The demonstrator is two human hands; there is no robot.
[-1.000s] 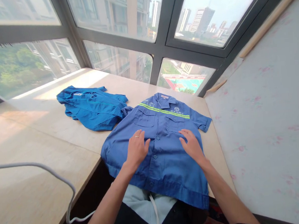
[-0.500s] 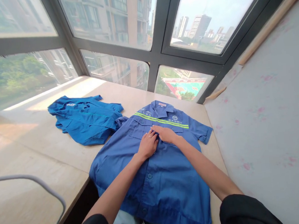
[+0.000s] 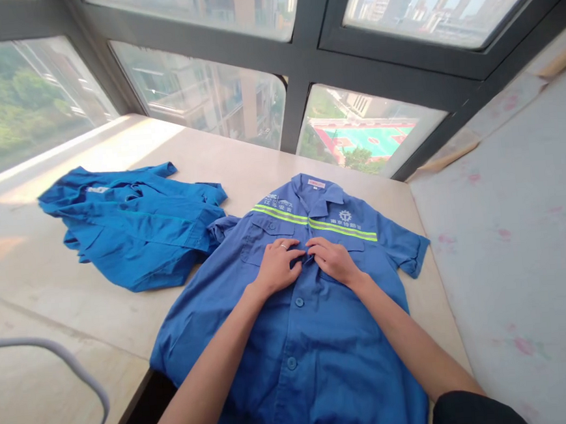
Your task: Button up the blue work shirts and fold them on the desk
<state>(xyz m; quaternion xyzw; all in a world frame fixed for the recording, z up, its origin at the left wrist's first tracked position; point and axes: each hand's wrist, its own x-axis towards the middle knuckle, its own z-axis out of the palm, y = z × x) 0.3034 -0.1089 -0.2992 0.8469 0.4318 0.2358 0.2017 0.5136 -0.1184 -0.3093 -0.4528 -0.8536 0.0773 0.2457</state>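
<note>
A blue short-sleeved work shirt [image 3: 342, 338] lies face up, with a yellow-green reflective stripe and white print across its chest. Just below the stripe, my left hand [image 3: 278, 266] and my right hand [image 3: 334, 260] face each other over the front placket. The fingers of both hands are bent and pinch the fabric at the placket edges; whatever button sits between them is hidden. Farther down the placket, buttons [image 3: 299, 302] sit fastened in the cloth. A ring shows on a left-hand finger.
To the left, a brighter blue garment [image 3: 142, 229] lies crumpled on the pale windowsill top [image 3: 19, 285]. A grey cable [image 3: 74, 365] arcs at the lower left. Grey-framed windows [image 3: 230, 33] rise behind, and a flower-patterned wall [image 3: 523, 271] bounds the right side.
My right hand has drawn back from over the left fingertips and now sits a little to their right at the placket. The head view has tilted down and moved closer.
</note>
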